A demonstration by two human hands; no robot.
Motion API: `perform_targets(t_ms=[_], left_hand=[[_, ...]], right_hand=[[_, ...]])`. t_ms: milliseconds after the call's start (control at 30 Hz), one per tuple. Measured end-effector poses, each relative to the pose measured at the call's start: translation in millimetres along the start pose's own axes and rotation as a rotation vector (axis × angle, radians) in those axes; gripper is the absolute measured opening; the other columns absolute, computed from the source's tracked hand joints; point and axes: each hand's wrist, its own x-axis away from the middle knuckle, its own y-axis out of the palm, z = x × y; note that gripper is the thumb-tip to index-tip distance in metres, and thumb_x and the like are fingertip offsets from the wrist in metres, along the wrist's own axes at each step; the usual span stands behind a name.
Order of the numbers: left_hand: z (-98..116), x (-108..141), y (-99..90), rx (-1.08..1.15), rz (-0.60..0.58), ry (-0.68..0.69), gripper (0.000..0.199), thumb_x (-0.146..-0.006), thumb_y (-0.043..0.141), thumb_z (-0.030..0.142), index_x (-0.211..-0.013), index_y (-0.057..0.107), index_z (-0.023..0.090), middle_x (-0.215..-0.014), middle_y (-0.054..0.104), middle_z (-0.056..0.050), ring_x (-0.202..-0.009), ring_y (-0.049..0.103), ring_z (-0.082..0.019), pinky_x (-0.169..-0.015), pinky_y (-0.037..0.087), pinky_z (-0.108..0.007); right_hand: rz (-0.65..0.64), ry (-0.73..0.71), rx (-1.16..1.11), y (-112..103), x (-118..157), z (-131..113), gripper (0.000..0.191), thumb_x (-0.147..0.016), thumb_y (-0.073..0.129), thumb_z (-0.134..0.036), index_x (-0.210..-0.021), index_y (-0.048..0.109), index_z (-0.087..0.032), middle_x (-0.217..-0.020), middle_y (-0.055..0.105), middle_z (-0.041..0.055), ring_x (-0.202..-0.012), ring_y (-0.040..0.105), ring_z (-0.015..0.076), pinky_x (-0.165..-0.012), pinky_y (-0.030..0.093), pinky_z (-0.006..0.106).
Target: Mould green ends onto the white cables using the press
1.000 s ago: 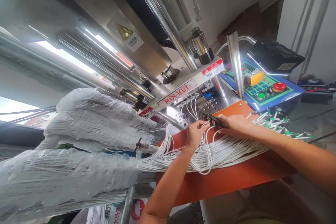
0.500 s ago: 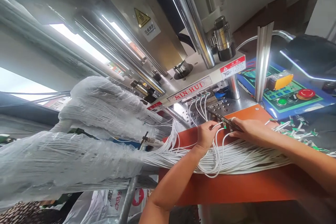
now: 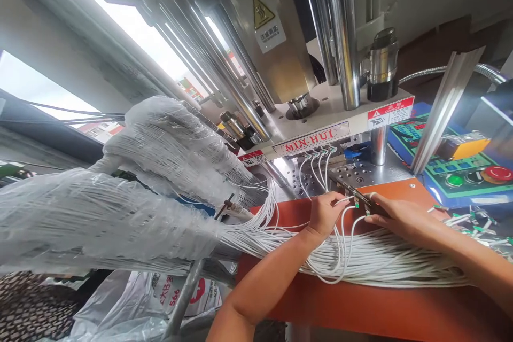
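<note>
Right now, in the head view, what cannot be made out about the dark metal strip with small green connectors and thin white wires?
- Head view: the dark metal strip has its right end hidden by the right hand.
- Head view: the thin white wires have their ends covered by the left hand.
- Head view: the small green connectors are too small for details.

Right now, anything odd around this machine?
One thing: the green-tipped wire ends lie in a loose jumble beside the control panel, untidy next to the plastic-wrapped wire bundle. No damage visible.
</note>
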Motion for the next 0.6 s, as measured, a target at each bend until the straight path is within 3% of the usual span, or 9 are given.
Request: perform_targets(t_ms=[267,400,500,600], left_hand=[[2,-4,2.8,0.004,0.033,-0.073,0.006,-0.075,0.074,0.024,-0.074,0.074,0.018,-0.069,0.072,-0.001,-0.061,0.061,-0.012,-0.059,0.044,-0.022],[6,-8,-2.6,0.059,-0.04,-0.095,0.005,-0.073,0.073,0.02,-0.076,0.071,0.018,-0.073,0.072,-0.001,-0.065,0.062,-0.012,-0.062,0.046,-0.021],[15,-16,-6.1,0.052,-0.057,-0.115,0.024,-0.065,0.079,0.02,-0.085,0.067,0.017,-0.078,0.071,-0.001,-0.067,0.062,-0.012,-0.063,0.048,-0.022],[23,-26,-5.3,-0.041,-0.019,-0.089,0.034,-0.066,0.078,0.018,-0.095,0.061,0.018,-0.071,0.068,0.002,-0.062,0.06,-0.012,-0.063,0.047,-0.023]], right_hand=[[-0.067,0.008,-0.014,-1,-1,-4,0.03,-0.091,0.04,-0.054,-0.098,0.043,-0.025,-0.092,0.067,0.0069,-0.084,0.064,0.0279,-0.067,0.039,0.034],[-0.031,0.021,0.007,0,0,-6,0.03,-0.09,0.042,-0.055,-0.094,0.044,-0.025,-0.087,0.067,0.0052,-0.081,0.064,0.0276,-0.064,0.037,0.032],[0.001,0.026,0.027,0,2,-7,0.031,-0.089,0.043,-0.055,-0.092,0.044,-0.025,-0.084,0.066,0.0051,-0.077,0.064,0.0273,-0.061,0.035,0.031],[0.002,0.018,0.024,-1,2,-8,0.029,-0.089,0.043,-0.053,-0.092,0.044,-0.025,-0.085,0.066,0.0066,-0.079,0.064,0.0277,-0.061,0.034,0.031]])
